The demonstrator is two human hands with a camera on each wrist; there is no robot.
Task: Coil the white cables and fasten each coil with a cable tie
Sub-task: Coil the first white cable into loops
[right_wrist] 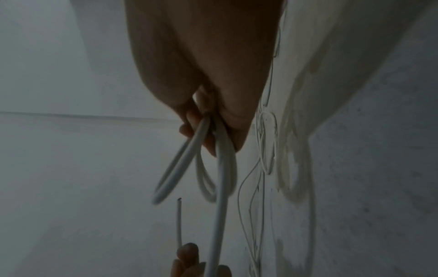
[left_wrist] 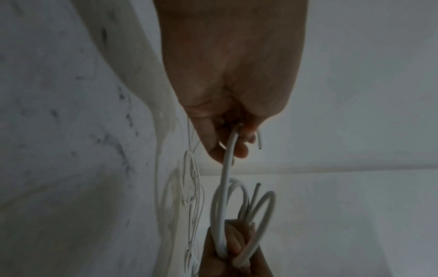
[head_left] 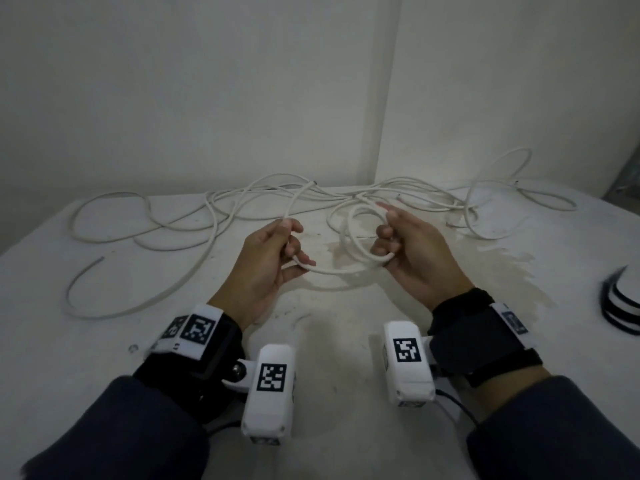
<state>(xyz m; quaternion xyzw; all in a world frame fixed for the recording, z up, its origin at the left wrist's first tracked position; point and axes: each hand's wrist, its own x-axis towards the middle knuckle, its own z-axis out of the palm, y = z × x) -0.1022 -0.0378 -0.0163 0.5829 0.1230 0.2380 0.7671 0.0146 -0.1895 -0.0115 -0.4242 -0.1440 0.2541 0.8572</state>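
Here the right hand (head_left: 412,251) clamps the coil (head_left: 363,237); the left hand (head_left: 273,251) pinches its free cable end (head_left: 286,221).

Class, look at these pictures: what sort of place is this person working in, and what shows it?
Probably a bare workroom or test space, not a home. A stained white table stands in a corner of plain white walls, loose white cables sprawl across it, and both hands coil one.
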